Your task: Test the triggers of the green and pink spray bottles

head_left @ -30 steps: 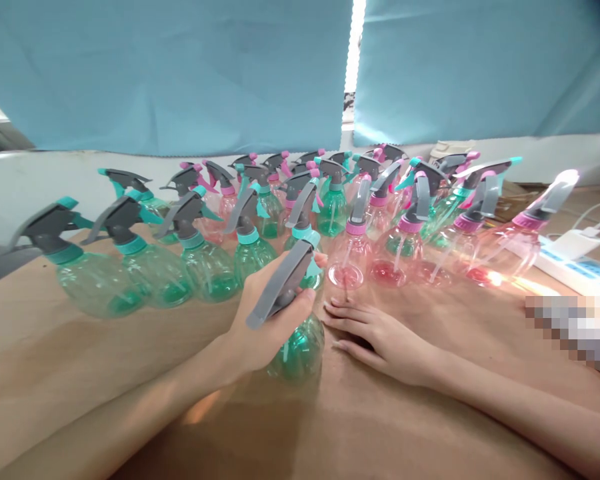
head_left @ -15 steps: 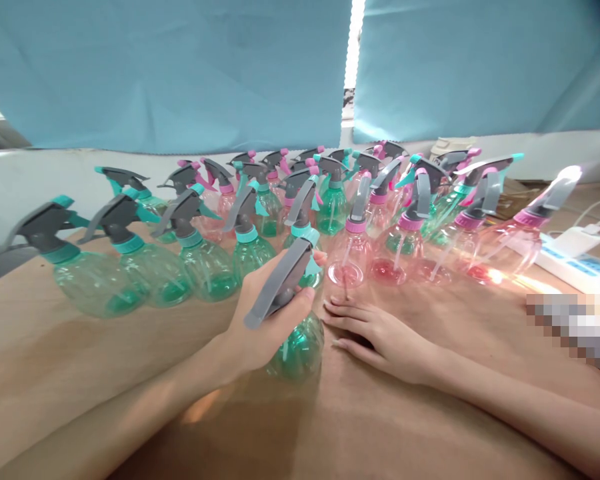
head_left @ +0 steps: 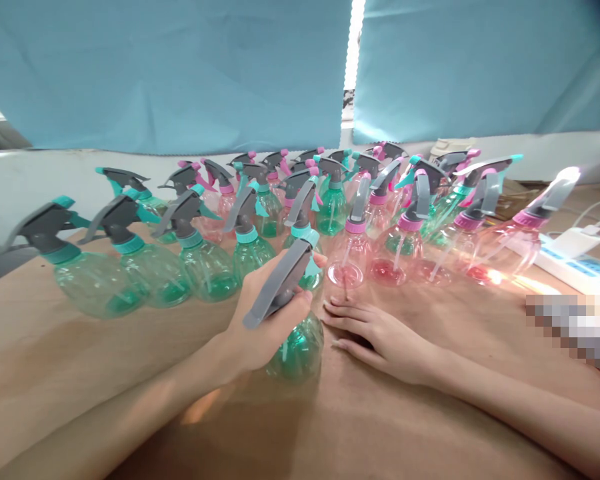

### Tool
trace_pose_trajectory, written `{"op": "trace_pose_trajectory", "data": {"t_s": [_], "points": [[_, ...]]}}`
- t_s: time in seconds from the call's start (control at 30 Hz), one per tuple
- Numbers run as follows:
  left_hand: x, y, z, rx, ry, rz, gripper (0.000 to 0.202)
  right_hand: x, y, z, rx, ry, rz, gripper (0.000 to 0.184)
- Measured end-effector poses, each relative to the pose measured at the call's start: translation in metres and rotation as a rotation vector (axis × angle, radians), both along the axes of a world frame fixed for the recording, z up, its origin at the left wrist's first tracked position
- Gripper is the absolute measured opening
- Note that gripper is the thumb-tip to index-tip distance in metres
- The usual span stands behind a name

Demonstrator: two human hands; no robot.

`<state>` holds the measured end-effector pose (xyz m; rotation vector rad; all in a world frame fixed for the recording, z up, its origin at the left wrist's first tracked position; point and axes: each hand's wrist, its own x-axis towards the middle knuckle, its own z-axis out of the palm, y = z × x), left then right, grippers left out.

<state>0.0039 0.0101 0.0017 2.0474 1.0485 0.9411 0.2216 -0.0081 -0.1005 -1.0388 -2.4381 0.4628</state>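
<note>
My left hand (head_left: 260,327) is wrapped round the neck of a green spray bottle (head_left: 297,350) with a grey trigger, which stands on the brown table (head_left: 80,360). My right hand (head_left: 380,337) lies flat on the table just right of that bottle, fingers stretched out toward it and holding nothing. Behind both hands stand several green spray bottles (head_left: 150,267) on the left and pink spray bottles (head_left: 405,247) on the right, all with grey trigger heads.
A white power strip (head_left: 575,267) with a white charger (head_left: 577,241) and cable lies at the right edge. A blurred patch (head_left: 575,327) sits at the right. Blue curtains (head_left: 180,73) hang behind a white ledge at the back.
</note>
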Motion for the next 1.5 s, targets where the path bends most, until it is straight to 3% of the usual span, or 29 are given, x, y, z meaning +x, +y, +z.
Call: {"op": "trace_pose_trajectory", "data": {"t_s": [0.2, 0.6, 0.9, 1.23, 1.5], "points": [[-0.0040, 0.0015, 0.0042, -0.051, 0.012, -0.044, 0.032, 0.0000, 0.0000, -0.0001, 0.006, 0.023, 0.004, 0.043], [-0.0025, 0.0025, 0.0043, -0.020, -0.011, -0.024, 0.016, 0.0003, 0.0005, 0.0003, 0.012, 0.001, 0.012, 0.043], [0.0009, -0.0020, 0.0012, -0.008, -0.001, 0.028, 0.035, 0.0000, 0.0002, 0.0004, 0.007, -0.020, 0.004, 0.044], [0.0023, 0.0002, -0.0036, 0.003, -0.064, -0.018, 0.035, -0.0001, 0.0001, 0.0001, 0.003, -0.033, 0.003, 0.045], [0.0023, -0.0023, -0.0021, 0.008, -0.014, 0.017, 0.035, -0.0004, 0.0002, -0.0002, 0.015, -0.033, -0.001, 0.044]]}}
